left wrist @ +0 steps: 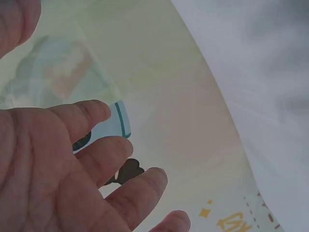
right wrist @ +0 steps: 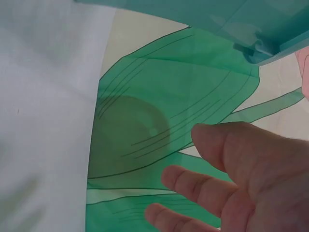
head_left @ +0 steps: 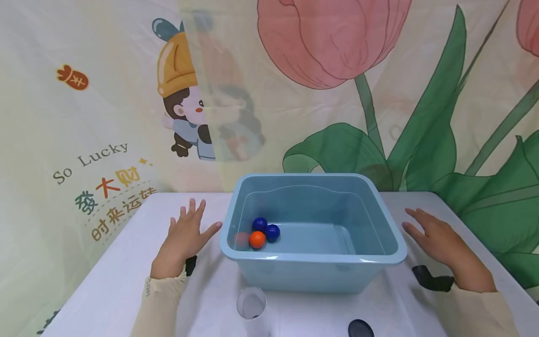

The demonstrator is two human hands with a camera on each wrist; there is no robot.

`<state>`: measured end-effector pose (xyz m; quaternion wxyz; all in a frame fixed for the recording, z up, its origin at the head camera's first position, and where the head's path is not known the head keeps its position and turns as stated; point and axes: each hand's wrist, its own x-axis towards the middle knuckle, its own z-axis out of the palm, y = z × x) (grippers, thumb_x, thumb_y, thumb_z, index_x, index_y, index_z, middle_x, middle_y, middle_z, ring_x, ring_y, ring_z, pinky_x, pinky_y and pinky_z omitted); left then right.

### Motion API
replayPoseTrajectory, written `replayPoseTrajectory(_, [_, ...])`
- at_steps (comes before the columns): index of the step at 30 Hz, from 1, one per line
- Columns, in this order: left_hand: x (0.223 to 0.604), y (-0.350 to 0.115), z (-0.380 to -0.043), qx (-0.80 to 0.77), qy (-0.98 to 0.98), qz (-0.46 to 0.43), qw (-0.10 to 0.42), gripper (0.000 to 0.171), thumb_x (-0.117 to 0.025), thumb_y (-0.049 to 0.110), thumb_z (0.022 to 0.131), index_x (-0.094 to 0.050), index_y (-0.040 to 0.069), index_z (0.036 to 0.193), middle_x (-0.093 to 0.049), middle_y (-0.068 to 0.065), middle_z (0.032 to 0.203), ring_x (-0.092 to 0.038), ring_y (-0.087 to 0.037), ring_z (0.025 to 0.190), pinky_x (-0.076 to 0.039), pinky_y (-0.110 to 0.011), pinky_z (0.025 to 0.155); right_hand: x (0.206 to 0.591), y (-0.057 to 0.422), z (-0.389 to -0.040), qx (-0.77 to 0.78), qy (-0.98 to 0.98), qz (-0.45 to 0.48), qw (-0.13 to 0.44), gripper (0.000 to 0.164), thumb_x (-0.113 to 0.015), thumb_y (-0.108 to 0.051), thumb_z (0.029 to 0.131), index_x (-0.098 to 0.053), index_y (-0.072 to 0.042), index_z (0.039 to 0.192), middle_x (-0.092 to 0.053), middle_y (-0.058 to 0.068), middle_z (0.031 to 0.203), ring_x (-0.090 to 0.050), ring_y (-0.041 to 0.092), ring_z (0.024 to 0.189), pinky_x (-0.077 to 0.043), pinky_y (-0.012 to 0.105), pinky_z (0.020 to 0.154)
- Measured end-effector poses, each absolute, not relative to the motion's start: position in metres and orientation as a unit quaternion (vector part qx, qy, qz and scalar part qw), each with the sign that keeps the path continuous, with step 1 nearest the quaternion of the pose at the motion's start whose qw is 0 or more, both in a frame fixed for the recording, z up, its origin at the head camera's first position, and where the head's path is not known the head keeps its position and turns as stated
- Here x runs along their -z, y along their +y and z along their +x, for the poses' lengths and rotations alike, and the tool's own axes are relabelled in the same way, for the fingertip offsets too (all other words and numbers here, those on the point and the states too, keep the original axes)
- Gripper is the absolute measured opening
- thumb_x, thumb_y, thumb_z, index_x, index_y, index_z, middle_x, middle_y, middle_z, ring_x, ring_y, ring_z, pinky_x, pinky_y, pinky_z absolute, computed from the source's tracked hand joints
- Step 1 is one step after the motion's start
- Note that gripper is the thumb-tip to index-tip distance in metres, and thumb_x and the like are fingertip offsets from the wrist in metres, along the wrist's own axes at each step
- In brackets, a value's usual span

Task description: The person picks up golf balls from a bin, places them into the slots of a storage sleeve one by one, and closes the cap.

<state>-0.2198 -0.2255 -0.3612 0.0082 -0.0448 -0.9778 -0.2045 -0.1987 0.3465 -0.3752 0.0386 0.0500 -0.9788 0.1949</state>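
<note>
A light blue plastic tub (head_left: pixel 311 258) stands on the white table. Two dark blue balls (head_left: pixel 273 232) and an orange ball (head_left: pixel 257 239) lie together in its left front corner, with a faint pinkish round shape beside them at the wall. To the left of the tub is my left hand (head_left: pixel 181 243), fingers spread and thumb pointing at the rim; its palm (left wrist: pixel 43 169) holds nothing. My right hand (head_left: pixel 440 243) hovers off the tub's right side, fingers extended and apart from the rim. Empty fingers (right wrist: pixel 198 186) also show in the right wrist view, below the tub's underside (right wrist: pixel 207 19).
In front of the tub stands a clear cup (head_left: pixel 251 306). A black round disc (head_left: pixel 360 328) lies at the front edge of view, right of the cup. Behind the table (head_left: pixel 210 309) hangs a printed cloth (head_left: pixel 236 93) with tulips and a cartoon figure.
</note>
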Motion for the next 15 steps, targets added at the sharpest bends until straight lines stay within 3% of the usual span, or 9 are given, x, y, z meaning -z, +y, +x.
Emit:
replayPoseTrajectory(6, [0.365,-0.225,-0.220,0.230,-0.969,-0.085,-0.010,0.084,-0.061,0.042,0.109,-0.025,-0.004,0.168,-0.008,-0.036,0.173,-0.007,-0.064,0.156,-0.008,-0.079,0.123,0.372,0.342,-0.198,-0.216,-0.973,0.069,0.035,0.063,-0.052,-0.029,0.115,-0.038,0.019,0.154,-0.038,0.051,0.151,-0.040,0.073,0.135,-0.040,0.085,0.100])
replayPoseTrajectory(10, [0.364,-0.228,-0.215,0.253,-0.958,-0.132,-0.005,0.079,-0.067,0.031,0.107,-0.031,-0.006,0.166,-0.018,-0.036,0.171,-0.022,-0.061,0.155,-0.022,-0.076,0.122,0.362,0.340,-0.199,-0.212,-0.973,0.079,0.044,0.061,-0.056,-0.026,0.114,-0.040,0.016,0.153,-0.041,0.050,0.150,-0.048,0.073,0.129,-0.048,0.083,0.092])
replayPoseTrajectory(15, [0.359,-0.236,-0.205,0.260,-0.952,-0.162,0.006,0.080,-0.072,0.032,0.105,-0.035,-0.005,0.165,-0.028,-0.035,0.169,-0.036,-0.057,0.151,-0.035,-0.072,0.118,0.345,0.340,-0.199,-0.207,-0.971,0.101,0.066,0.057,-0.059,-0.021,0.112,-0.043,0.018,0.150,-0.045,0.050,0.147,-0.055,0.071,0.122,-0.053,0.079,0.087])
